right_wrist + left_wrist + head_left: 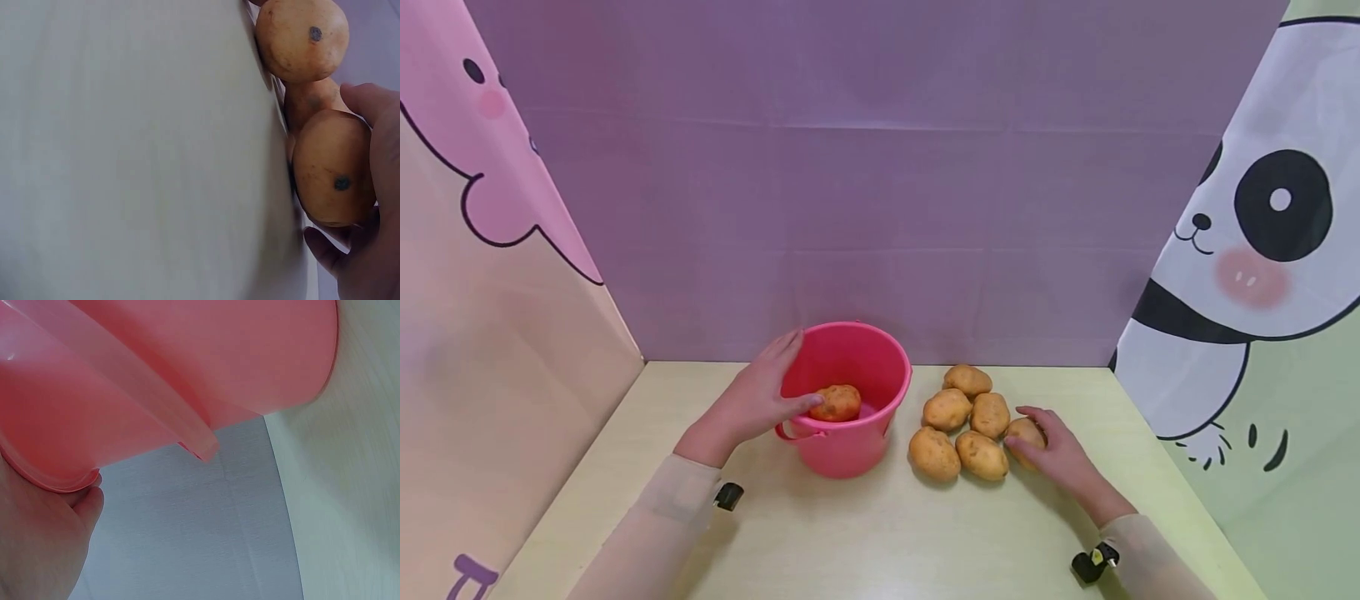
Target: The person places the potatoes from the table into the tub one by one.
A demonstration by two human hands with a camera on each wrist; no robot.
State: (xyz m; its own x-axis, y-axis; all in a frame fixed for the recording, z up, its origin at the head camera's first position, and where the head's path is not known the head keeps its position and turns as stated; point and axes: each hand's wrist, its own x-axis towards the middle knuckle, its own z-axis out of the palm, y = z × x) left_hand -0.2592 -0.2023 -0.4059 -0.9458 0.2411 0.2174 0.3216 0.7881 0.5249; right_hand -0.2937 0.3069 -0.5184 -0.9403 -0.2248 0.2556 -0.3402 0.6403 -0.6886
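A pink bucket (pixel 850 454) stands upright on the table, with one potato (pixel 838 403) inside it. My left hand (pixel 765 392) holds the bucket at its left rim, thumb reaching over the edge close to that potato. In the left wrist view, the bucket's wall (pixel 250 356) and handle (pixel 144 387) fill the upper part, and the hand (pixel 44 531) lies against the rim. To the right, my right hand (pixel 1060 450) grips the outermost potato (pixel 1025 442), thumb and fingers on either side. This potato (pixel 334 169) appears close up in the right wrist view, beside others.
Several potatoes (pixel 982 456) lie grouped on the pale wooden table (pixel 880 542) between the bucket and my right hand. A purple cloth wall (pixel 880 183) rises behind the table. Printed panels stand at both sides, one with a panda (pixel 1255 217).
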